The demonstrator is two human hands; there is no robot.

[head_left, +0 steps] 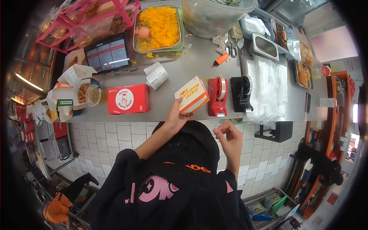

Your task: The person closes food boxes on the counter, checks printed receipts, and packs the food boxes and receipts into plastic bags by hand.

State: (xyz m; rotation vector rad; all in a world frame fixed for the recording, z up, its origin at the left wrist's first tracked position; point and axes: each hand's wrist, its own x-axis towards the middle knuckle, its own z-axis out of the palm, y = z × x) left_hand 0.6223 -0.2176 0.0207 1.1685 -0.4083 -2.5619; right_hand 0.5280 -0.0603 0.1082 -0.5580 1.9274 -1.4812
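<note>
My left hand [178, 118] grips a small white, orange and yellow food carton [191, 96], tilted at the counter's front edge. Its thumb lies on the printed side and its fingers curl beneath. My right hand [230, 138] is raised in front of the counter, apart from the carton. Its fingers are curled with thumb and forefinger together; anything between them is too small to make out. Nearest to it stand a red tape dispenser [217, 100] and a black tape dispenser [241, 94]. A red food box [128, 99] with a round white label sits left of the carton.
Behind lie a curled paper receipt [156, 75], an orange cutter [220, 60], scissors [231, 49], a tablet [106, 53] and a tray of yellow food [179, 23]. Clear plastic bags [267, 88] cover the right side. Open food boxes [71, 90] and a lidded cup [95, 96] stand left.
</note>
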